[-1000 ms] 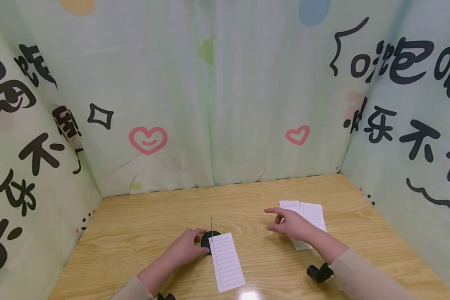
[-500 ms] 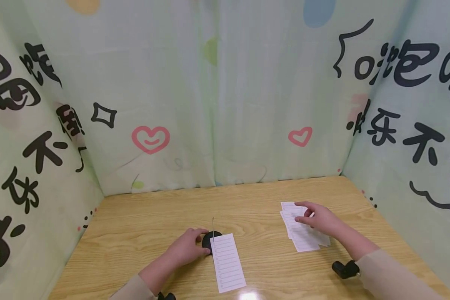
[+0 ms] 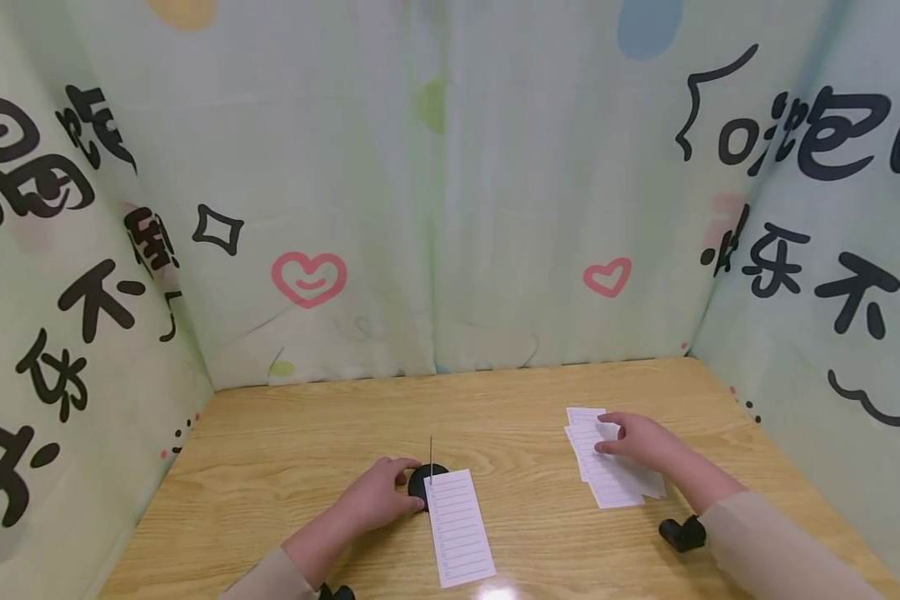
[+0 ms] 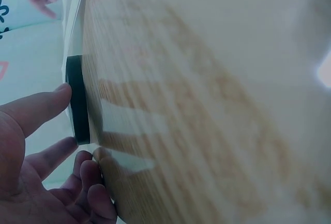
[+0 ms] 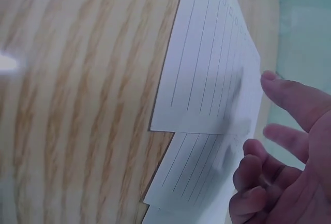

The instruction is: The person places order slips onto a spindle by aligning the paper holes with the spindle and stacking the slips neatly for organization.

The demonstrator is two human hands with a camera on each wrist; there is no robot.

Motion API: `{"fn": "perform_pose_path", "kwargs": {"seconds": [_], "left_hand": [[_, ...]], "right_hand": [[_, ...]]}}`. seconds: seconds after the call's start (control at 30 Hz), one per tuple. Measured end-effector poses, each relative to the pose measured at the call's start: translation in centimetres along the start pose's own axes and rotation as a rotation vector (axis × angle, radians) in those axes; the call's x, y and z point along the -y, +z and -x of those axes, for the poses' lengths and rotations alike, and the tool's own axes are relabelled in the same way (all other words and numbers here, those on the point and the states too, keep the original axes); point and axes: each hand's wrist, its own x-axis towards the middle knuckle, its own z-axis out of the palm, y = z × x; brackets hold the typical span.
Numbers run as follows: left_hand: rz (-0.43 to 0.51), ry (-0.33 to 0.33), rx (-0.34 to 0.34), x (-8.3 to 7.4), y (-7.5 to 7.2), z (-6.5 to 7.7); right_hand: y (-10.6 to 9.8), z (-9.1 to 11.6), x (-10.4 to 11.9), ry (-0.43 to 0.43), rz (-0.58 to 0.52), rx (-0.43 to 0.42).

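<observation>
My left hand (image 3: 375, 496) holds a paper spike by its round black base (image 3: 417, 486), thumb and index finger against the rim, as the left wrist view also shows of the base (image 4: 78, 100). A thin needle (image 3: 431, 450) rises upright from it. One lined white sheet (image 3: 461, 529) lies with its upper corner over the base at the needle. To the right, my right hand (image 3: 645, 442) hovers over several overlapping lined sheets (image 3: 603, 475). In the right wrist view its thumb (image 5: 276, 87) and index finger stand apart near the edge of the top sheet (image 5: 207, 69).
The wooden table (image 3: 307, 425) carries these things, with a bright light reflection near its front. Patterned curtains (image 3: 495, 192) hang close behind it and along both sides. A black wrist camera (image 3: 682, 533) sits at my right sleeve.
My right hand has moved right, back over the loose sheets, which now lie in a different overlap. The left hand stays at the spike base. The head view has shifted slightly.
</observation>
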Motion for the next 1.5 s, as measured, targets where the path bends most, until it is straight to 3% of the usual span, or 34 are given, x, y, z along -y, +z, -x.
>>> {"fn": "perform_pose_path", "kwargs": {"seconds": [0.2, 0.63, 0.83, 1.13, 1.5], "left_hand": [[0.003, 0.004, 0.004, 0.1, 0.1, -0.2], [0.016, -0.013, 0.011, 0.2, 0.2, -0.3], [0.014, -0.011, 0.006, 0.1, 0.1, -0.1], [0.009, -0.024, 0.013, 0.1, 0.1, -0.1], [0.015, -0.033, 0.011, -0.2, 0.0, 0.1]], "right_hand": [[0.5, -0.5, -0.2, 0.020, 0.097, 0.031], [1.1, -0.1, 0.3, -0.012, 0.161, -0.012], [1.6, 0.3, 0.3, -0.029, 0.125, -0.060], [1.8, 0.1, 0.3, 0.039, 0.025, -0.069], [1.9, 0.1, -0.3, -0.006, -0.108, -0.171]]}}
